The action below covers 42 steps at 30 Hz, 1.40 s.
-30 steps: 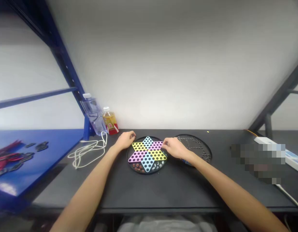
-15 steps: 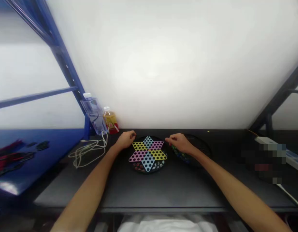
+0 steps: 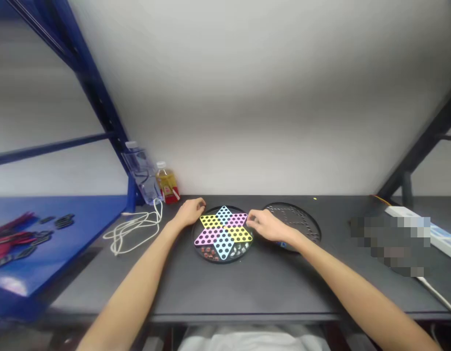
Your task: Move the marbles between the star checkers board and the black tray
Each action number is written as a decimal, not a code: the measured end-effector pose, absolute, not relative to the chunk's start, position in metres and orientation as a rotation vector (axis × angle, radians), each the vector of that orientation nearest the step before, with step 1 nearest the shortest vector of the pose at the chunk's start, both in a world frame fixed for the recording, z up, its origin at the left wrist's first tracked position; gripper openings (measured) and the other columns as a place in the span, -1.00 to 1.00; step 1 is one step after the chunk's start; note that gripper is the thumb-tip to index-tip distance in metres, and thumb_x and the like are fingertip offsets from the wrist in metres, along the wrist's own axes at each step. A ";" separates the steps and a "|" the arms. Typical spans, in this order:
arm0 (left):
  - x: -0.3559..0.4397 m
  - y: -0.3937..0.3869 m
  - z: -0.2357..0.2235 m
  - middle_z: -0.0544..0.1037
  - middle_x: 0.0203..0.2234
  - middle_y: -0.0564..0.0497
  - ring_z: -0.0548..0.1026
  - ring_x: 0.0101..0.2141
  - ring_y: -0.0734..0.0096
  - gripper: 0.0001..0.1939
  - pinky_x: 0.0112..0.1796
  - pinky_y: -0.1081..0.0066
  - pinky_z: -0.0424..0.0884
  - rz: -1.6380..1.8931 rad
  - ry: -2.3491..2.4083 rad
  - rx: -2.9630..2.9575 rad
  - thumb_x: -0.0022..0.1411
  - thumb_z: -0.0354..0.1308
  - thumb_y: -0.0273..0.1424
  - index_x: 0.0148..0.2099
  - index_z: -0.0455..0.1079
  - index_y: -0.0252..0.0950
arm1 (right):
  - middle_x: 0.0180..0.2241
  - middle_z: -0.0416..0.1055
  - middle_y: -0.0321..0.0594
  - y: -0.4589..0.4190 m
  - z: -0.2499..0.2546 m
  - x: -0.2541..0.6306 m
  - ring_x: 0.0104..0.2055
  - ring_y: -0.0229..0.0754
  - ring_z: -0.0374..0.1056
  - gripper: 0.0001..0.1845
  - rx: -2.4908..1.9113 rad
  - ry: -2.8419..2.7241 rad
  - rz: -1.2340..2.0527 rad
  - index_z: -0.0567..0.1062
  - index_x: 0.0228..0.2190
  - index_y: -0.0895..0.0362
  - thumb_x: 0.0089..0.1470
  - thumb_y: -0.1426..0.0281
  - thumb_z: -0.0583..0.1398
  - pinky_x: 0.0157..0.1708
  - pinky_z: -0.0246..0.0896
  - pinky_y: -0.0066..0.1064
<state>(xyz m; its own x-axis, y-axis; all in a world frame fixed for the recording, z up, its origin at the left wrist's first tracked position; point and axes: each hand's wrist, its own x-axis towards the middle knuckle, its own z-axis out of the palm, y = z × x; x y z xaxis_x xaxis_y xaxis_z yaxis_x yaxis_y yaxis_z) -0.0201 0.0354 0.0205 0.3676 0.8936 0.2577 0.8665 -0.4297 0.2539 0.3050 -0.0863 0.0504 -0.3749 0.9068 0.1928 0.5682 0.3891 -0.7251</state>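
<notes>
A round black Chinese checkers board [image 3: 224,236] lies on the dark table, its six-pointed star in pale blue, yellow and pink. Red pieces [image 3: 209,252] and clear pieces [image 3: 239,250] sit in its front rim pockets. Beside the upper left of the board rests my left hand [image 3: 190,210], its fingers curled; anything inside them is hidden. Over the right side of the board my right hand [image 3: 264,223] is closed in a pinch, and what it holds is too small to make out. Behind that hand is a round black tray [image 3: 302,222], partly covered, with blue pieces [image 3: 282,243] at its near edge.
A coiled white cable [image 3: 137,226], a clear plastic pitcher [image 3: 143,175] and a bottle of yellow liquid [image 3: 167,183] stand at left. A blue surface [image 3: 89,219] adjoins the table [image 3: 196,292]. On the right lie a white power strip [image 3: 437,239] and a blurred-out object [image 3: 393,246].
My right hand has moved slightly left and toward me, from the black tray's edge to the board's right side. My left hand has stayed in place.
</notes>
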 end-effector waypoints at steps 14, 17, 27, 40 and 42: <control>-0.021 0.038 0.017 0.54 -0.45 0.00 0.47 -0.41 0.34 -0.74 -0.37 0.44 0.30 0.577 1.629 2.551 0.21 0.05 -0.30 -0.12 0.47 -0.25 | -0.69 0.23 -0.34 -0.090 0.058 0.310 -0.60 -0.33 0.11 -0.55 -1.205 -2.062 0.806 0.40 -0.62 0.16 0.14 0.12 0.11 -0.54 -0.07 -0.47; -0.021 0.037 0.017 0.53 -0.47 0.00 0.47 -0.43 0.35 -0.74 -0.37 0.44 0.30 0.567 1.628 2.549 0.21 0.05 -0.29 -0.12 0.47 -0.25 | -0.54 0.42 -0.28 -0.096 0.060 0.308 -0.51 -0.29 0.23 -0.74 -1.241 -2.357 0.602 0.53 -0.44 0.16 0.12 0.26 0.14 -0.46 0.00 -0.47; -0.020 0.035 0.020 0.54 -0.43 -0.02 0.47 -0.40 0.33 -0.73 -0.35 0.43 0.30 0.544 1.646 2.547 0.21 0.04 -0.29 -0.11 0.47 -0.25 | -0.46 0.49 -0.23 -0.096 0.059 0.309 -0.46 -0.26 0.32 -0.79 -1.288 -2.434 0.624 0.56 -0.35 0.17 0.11 0.36 0.13 -0.42 0.09 -0.49; -0.018 0.033 0.022 0.54 -0.44 -0.01 0.48 -0.40 0.34 -0.73 -0.35 0.44 0.31 0.534 1.673 2.518 0.21 0.05 -0.28 -0.11 0.46 -0.26 | -0.42 0.52 -0.23 -0.092 0.061 0.311 -0.42 -0.24 0.36 -0.83 -1.226 -2.532 0.677 0.58 -0.34 0.14 0.01 0.40 0.20 -0.37 0.13 -0.46; -0.019 0.034 0.021 0.54 -0.43 -0.01 0.48 -0.40 0.34 -0.73 -0.34 0.44 0.31 0.539 1.667 2.522 0.22 0.04 -0.29 -0.11 0.46 -0.26 | -0.46 0.50 -0.24 -0.092 0.061 0.311 -0.44 -0.25 0.34 -0.84 -1.240 -2.484 0.680 0.57 -0.37 0.15 0.02 0.39 0.19 -0.39 0.11 -0.46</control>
<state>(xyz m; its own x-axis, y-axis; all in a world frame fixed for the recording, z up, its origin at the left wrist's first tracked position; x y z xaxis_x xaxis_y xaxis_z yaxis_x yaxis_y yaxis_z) -0.0188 0.0336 0.0215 0.3500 0.9029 0.2494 0.8781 -0.4090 0.2483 0.3107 -0.0923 0.0614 -0.5909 0.8057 0.0408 0.6727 0.5200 -0.5263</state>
